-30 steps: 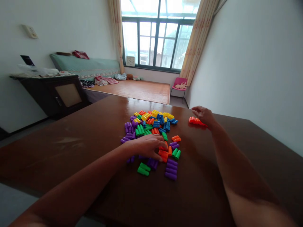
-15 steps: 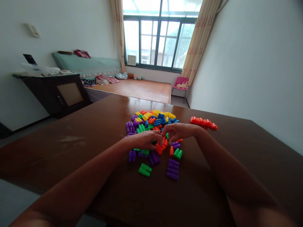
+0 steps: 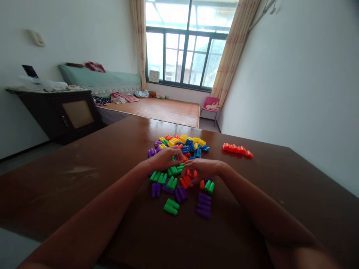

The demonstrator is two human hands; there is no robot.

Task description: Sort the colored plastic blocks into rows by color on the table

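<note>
Many small plastic pieces in purple, green, orange, yellow and blue lie heaped on the brown table (image 3: 112, 145). My left hand (image 3: 165, 158) is over the middle of the heap, its fingers curved down near a green piece; whether it grips anything is hidden. To its right and nearer, my right hand (image 3: 203, 169) reaches down with thumb and fingers apart, at an orange piece (image 3: 185, 182). Close to me lie a green piece (image 3: 171, 206) and a purple block (image 3: 203, 205). A green piece (image 3: 209, 186) rests just right of my right hand's fingertips.
A row of joined orange pieces (image 3: 238, 149) lies at the table's right back. Beyond the table are a bed (image 3: 168, 110), a pink chair (image 3: 211, 101) and a window. A dark cabinet (image 3: 56, 112) stands at the left.
My left hand has moved up and left over the heap. My right hand has shifted left and toward me, to the orange pieces. The view has tilted slightly up.
</note>
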